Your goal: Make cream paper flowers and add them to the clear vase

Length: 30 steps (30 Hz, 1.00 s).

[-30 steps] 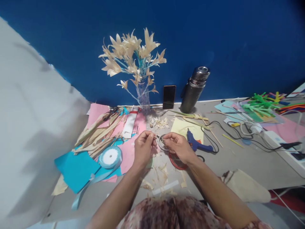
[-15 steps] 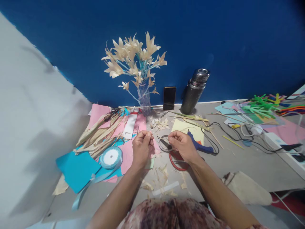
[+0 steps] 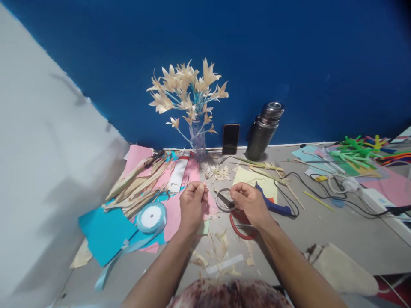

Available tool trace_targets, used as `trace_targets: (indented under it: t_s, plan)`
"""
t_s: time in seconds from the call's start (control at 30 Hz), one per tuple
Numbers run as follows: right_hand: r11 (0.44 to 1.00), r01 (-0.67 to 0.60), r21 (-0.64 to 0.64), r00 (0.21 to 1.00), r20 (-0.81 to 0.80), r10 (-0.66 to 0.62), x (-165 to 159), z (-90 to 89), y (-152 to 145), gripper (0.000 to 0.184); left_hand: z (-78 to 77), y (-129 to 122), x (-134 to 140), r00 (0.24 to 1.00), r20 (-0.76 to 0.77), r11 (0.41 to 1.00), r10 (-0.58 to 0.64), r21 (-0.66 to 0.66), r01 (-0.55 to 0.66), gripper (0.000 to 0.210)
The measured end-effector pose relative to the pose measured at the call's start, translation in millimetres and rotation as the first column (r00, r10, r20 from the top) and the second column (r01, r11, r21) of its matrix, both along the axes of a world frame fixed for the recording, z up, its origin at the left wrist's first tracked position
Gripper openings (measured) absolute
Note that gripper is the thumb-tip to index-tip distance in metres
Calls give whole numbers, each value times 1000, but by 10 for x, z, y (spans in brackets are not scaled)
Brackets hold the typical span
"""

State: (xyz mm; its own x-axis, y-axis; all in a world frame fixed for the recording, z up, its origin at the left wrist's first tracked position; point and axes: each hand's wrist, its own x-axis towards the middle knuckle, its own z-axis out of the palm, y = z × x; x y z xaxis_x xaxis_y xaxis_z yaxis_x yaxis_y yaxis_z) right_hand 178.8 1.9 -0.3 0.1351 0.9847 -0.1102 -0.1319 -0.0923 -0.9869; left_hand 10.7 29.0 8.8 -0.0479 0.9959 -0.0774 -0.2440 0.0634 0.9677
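Observation:
My left hand (image 3: 193, 205) is closed in a pinch above the pink paper (image 3: 172, 220). Whatever sits between its fingertips is too small to make out. Opposite it, my right hand (image 3: 250, 203) also pinches, thumb against forefinger, its hold hidden. A thin greyish ring (image 3: 218, 202), perhaps a coil or roll, appears beside the right fingertips; I cannot tell whether they touch it. Under that hand lie scissors with red handles (image 3: 236, 231), their dark blades showing through the ring. Just right of it rests a blue glue gun (image 3: 278, 208) on yellow paper (image 3: 244, 176).
Pale flowers (image 3: 188, 87) stand in a clear vase (image 3: 198, 145) by the wall, near a phone (image 3: 230, 139) and a dark flask (image 3: 263, 132). Left lie dried husks (image 3: 138, 184) and a blue ribbon roll (image 3: 151, 217). Cables and green pipe cleaners (image 3: 353, 149) crowd the right.
The view has tilted up slightly, so the scene sits a little lower. Both hands keep their pinches, with about the same gap between them.

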Motion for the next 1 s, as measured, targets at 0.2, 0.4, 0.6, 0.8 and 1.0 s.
trace_targets:
  t_s: [0.2,0.4,0.6,0.8,1.0]
  plan:
    - [993,56,102,977,199,-76,46,23,12,20,34,-65,-32,808,-458,814,371,579,-45,18]
    - [990,-15,143,963,269,-24,9,58,-36,18,-81,-87,8,647,-665,687,374,667,288,21]
    - [995,-30,100,987,158,14,26,28,-31,20,-32,-97,37,741,-666,817,86,473,330,17]
    - [995,-23,97,994,104,13,37,19,-17,24,38,-81,55,906,-196,926,-376,-30,377,20]
    - [952,-83,296,934,356,-30,8,119,-78,18,54,-112,56,922,-114,929,-370,-33,368,29]
